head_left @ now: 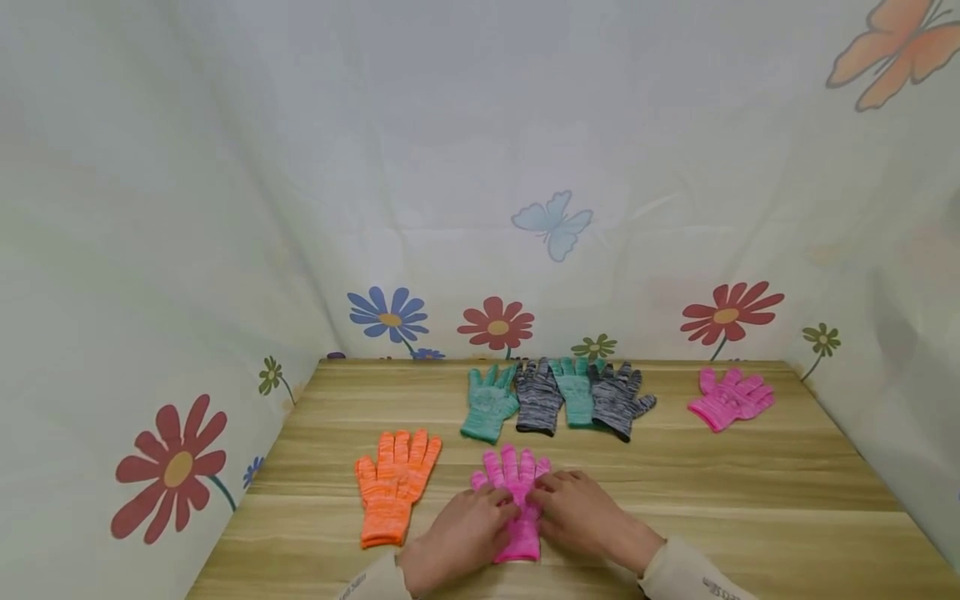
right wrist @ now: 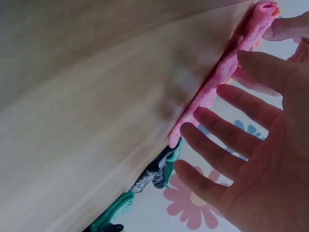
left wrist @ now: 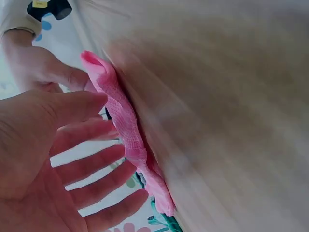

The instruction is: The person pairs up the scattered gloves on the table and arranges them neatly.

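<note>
A pink knit glove (head_left: pixel 517 473) lies flat on the wooden table in front of me, fingers pointing away and cuff toward me. My left hand (head_left: pixel 467 527) rests at its left side and overlaps part of its palm. From the other side, my right hand (head_left: pixel 583 513) reaches to the glove's right edge. Both wrist views show fairly straight, spread fingers, with the fingertips (left wrist: pixel 126 169) of the left hand right at the pink fabric (left wrist: pixel 123 121). Likewise, the right hand's fingertips (right wrist: pixel 223 91) are close along the glove's edge. Neither hand pinches the fabric.
An orange glove (head_left: pixel 397 482) lies left of my hands. Farther back, green gloves (head_left: pixel 487 404) and dark grey gloves (head_left: pixel 538 400) overlap in a row. More pink gloves (head_left: pixel 729 398) lie back right. A flowered curtain (head_left: pixel 420 208) encloses the table (head_left: pixel 750 492).
</note>
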The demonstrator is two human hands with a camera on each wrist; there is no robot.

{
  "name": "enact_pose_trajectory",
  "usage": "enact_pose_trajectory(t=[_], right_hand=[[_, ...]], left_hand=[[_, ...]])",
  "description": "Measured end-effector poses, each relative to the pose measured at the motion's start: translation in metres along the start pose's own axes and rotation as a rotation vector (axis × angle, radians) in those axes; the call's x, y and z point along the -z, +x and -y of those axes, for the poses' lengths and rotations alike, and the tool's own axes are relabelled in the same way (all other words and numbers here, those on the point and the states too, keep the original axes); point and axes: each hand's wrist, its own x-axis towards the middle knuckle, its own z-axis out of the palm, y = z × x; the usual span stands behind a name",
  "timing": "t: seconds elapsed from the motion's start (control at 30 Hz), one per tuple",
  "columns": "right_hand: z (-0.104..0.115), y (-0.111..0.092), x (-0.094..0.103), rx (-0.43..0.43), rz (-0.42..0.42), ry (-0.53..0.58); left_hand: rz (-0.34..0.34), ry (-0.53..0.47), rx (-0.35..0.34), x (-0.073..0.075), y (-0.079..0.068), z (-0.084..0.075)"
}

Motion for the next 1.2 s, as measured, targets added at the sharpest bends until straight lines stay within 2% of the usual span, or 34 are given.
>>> enact_pose_trajectory(t=[0.1, 0.23, 0.4, 0.5, 0.63, 0.87, 1.07, 1.2], right_hand=[[-0.001, -0.001, 0.002, -0.011, -0.009, 0.03], [-0.001, -0.001, 0.002, -0.016, 0.024, 0.084], [-0.001, -0.004, 0.001, -0.036, 0.081, 0.079], [-0.001, -0.005, 0.0, -0.044, 0.088, 0.067], [-0.001, -0.005, -0.001, -0.044, 0.092, 0.065], [-0.002, -0.006, -0.001, -0.052, 0.09, 0.073], [-0.005, -0.011, 0.008, -0.061, 0.035, 0.081], [-0.014, -0.018, 0.021, -0.119, 0.0, 0.128]], left_hand=[[0.011, -0.035, 0.042, 0.0, -0.002, -0.001], [0.065, -0.067, 0.07, 0.0, -0.004, 0.0], [0.126, -0.045, 0.048, -0.001, -0.005, 0.008], [0.114, -0.045, 0.035, -0.002, -0.005, 0.008], [0.093, -0.071, 0.004, -0.001, -0.012, 0.0], [0.069, -0.066, -0.122, 0.004, -0.022, -0.014], [0.104, -0.089, -0.115, 0.005, -0.024, -0.019], [0.149, -0.096, -0.086, 0.004, -0.025, -0.02]])
